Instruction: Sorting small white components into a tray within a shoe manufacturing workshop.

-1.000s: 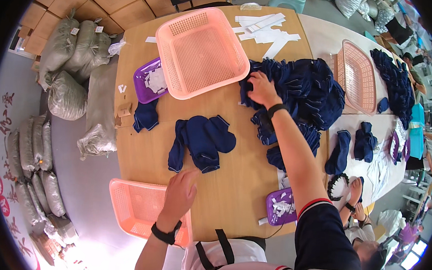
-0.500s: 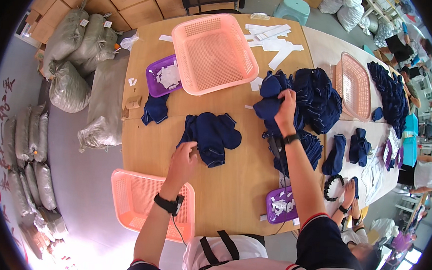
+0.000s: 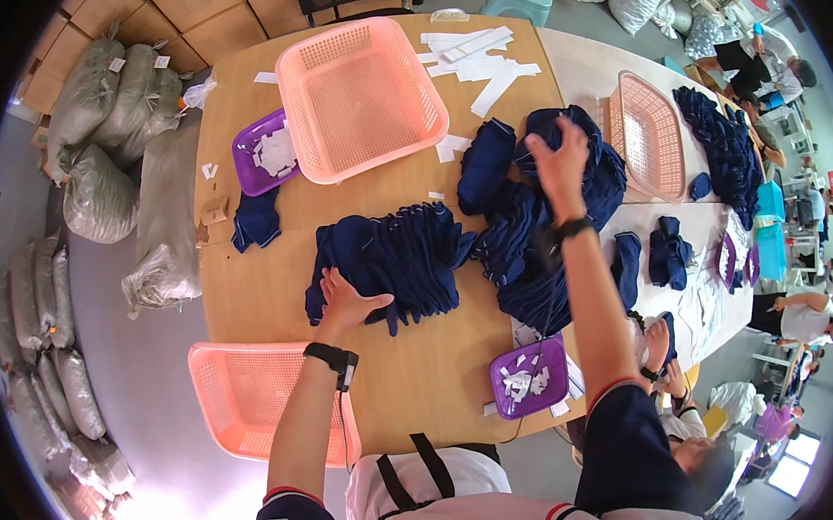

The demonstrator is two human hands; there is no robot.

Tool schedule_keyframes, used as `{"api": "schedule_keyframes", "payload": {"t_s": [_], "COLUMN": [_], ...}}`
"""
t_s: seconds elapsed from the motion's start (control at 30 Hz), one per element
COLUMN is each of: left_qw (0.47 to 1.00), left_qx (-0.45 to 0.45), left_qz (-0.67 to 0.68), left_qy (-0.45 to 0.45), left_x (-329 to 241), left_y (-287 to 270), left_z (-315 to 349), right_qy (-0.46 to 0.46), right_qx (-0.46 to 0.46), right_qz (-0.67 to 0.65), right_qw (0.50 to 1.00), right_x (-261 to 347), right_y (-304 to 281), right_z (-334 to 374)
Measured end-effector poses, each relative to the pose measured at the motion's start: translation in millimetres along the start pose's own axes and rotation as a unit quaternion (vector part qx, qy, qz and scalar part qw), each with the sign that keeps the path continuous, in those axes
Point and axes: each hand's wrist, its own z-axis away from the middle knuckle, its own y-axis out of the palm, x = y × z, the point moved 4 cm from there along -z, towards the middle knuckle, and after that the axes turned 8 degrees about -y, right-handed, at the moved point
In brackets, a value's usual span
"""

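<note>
From afar, I'm resting the left hand point(image 3: 343, 298), fingers spread, on the layered navy bundle point(image 3: 406, 269) at left — probably steadying it. I'm arching the right hand point(image 3: 560, 169), fingers apart, over the right navy pile point(image 3: 605, 171), contact uncertain. The near purple tray point(image 3: 555, 391) is corralling white slips point(image 3: 522, 381) — I'm reading no writing there.

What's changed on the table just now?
A long navy stack now lies by the left hand, apparently brought left from the navy pile. The right hand has released its grip, open over the pile. The left purple tray and the pink basket beside it stayed put.
</note>
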Motion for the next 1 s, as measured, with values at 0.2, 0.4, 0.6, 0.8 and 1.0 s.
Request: {"api": "schedule_keyframes", "payload": {"t_s": [0.2,0.4,0.6,0.8,1.0], "left_qw": [0.989,0.974,0.956,0.932,0.938], "left_qx": [-0.112,-0.207,-0.267,-0.338,-0.299], "left_qz": [0.066,-0.001,-0.035,0.032,0.122], "left_qy": [-0.073,-0.094,-0.116,-0.127,-0.126], "left_x": [-12,-24,-23,-16,-7], "left_y": [10,15,19,2,-7], "left_z": [9,-2,-13,-16,-21], "right_qy": [0.274,0.151,0.025,-0.047,-0.086], "right_qx": [0.214,0.32,0.329,0.327,0.347], "right_qz": [0.173,0.13,0.041,-0.004,-0.075], "right_qw": [0.922,0.926,0.943,0.944,0.931], "right_x": [-96,-110,-56,29,87], "right_y": [46,73,62,36,23], "right_z": [-25,-8,46,103,157]}}
